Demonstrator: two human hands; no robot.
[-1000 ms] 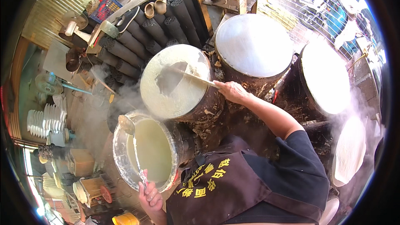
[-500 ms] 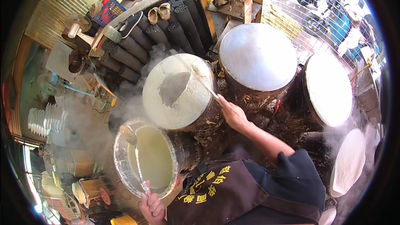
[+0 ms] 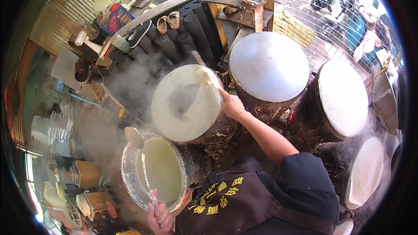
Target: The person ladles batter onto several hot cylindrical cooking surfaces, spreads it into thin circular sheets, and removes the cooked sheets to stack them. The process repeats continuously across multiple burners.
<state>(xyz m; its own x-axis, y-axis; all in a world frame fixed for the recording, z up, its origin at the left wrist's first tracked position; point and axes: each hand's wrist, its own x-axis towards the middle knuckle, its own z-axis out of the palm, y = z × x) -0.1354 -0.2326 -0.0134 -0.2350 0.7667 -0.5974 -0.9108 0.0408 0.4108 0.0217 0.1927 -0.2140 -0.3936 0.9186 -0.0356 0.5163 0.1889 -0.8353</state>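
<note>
A long, pale stick (image 3: 199, 59) is in my right hand (image 3: 233, 105), its fingers closed around the lower end at the right rim of the middle steaming drum (image 3: 170, 119). The stick lies over a white layer of batter or sheet on that top, which is broken by a dark, irregular patch partly veiled by steam. My left hand (image 3: 161, 217) grips the handle of a long metal ladle (image 3: 134, 137). The ladle's bowl is over the left rim of a round tub (image 3: 187, 174) of pale greenish liquid.
Several other round drum tops stand at right, one bare metal (image 3: 267, 65), others white (image 3: 342, 98). Behind are stacked black coal cylinders (image 3: 193, 30), shoes (image 3: 161, 25) and a wooden stand (image 3: 244, 0). Wire mesh and scooters (image 3: 348, 26) are at upper right, a fan (image 3: 56, 91) at left.
The stick has swung from lying across the middle of the drum top toward its far right edge, pointing away from me. Steam is thicker over the drum. My left hand holds the ladle much as before.
</note>
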